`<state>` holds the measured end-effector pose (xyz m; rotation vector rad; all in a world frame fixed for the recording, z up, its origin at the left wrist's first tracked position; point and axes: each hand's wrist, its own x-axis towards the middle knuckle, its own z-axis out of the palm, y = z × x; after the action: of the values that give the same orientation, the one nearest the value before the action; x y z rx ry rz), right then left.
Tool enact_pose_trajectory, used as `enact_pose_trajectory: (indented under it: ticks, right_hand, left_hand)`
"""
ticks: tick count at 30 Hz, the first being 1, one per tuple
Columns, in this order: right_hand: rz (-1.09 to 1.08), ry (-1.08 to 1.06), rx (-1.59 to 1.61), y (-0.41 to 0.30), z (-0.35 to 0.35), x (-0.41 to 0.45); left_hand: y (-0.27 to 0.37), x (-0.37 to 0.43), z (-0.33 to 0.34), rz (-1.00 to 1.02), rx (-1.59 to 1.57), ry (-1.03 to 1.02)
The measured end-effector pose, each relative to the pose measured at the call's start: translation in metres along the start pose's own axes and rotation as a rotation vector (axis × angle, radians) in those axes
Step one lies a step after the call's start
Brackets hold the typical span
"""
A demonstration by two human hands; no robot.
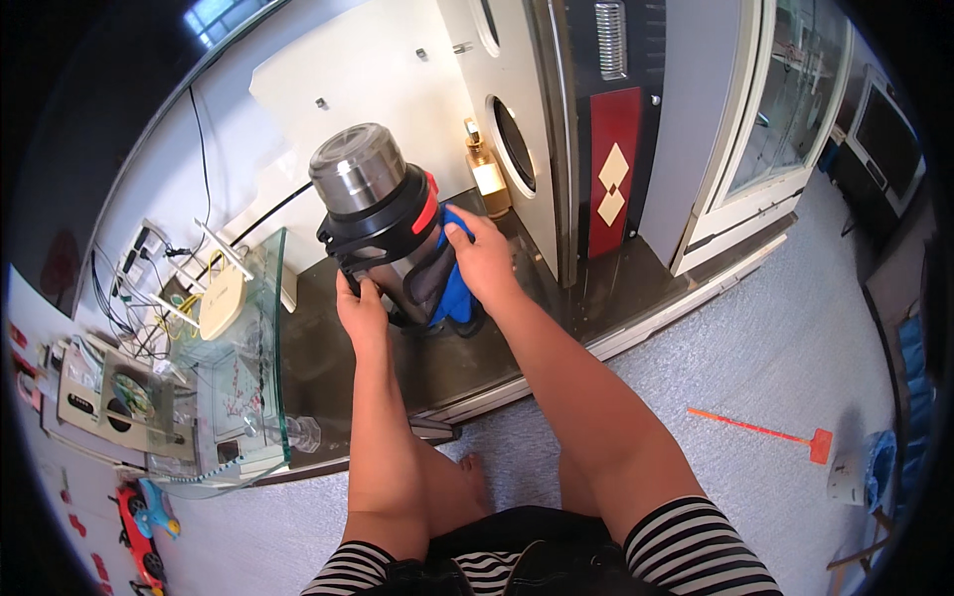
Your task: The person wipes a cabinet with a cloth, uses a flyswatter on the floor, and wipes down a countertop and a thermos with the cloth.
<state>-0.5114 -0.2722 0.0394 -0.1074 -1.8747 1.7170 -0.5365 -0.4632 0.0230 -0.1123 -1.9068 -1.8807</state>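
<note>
A large stainless steel vacuum flask (399, 287) with a steel cup lid, a black collar and a red strip is held up, tilted, over the dark counter. My left hand (363, 305) grips the black handle on its near left side. In my right hand (481, 253) is a blue cloth (455, 296), pressed against the flask's right side; a dark grey piece shows beside the cloth. The fingers behind the cloth are partly hidden.
A glass shelf (282, 357) with a white router (222, 302) and cables is at left. Behind the flask, an amber bottle (488, 179) stands by a tall speaker (522, 97). An orange fly swatter (820, 445) lies on the floor near a bin (848, 477).
</note>
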Motion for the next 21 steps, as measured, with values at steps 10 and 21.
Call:
enact_pose_trajectory:
  ticks: [10, 21]
  right_hand:
    - [-0.243, -0.072, -0.128, -0.06, -0.009, -0.041]
    - [0.326, -0.448, -0.256, 0.0, -0.021, -0.024]
  left_hand:
    - [-0.016, 0.007, -0.016, 0.145, 0.147, 0.077]
    - [-0.008, 0.004, -0.011, 0.093, 0.173, 0.034]
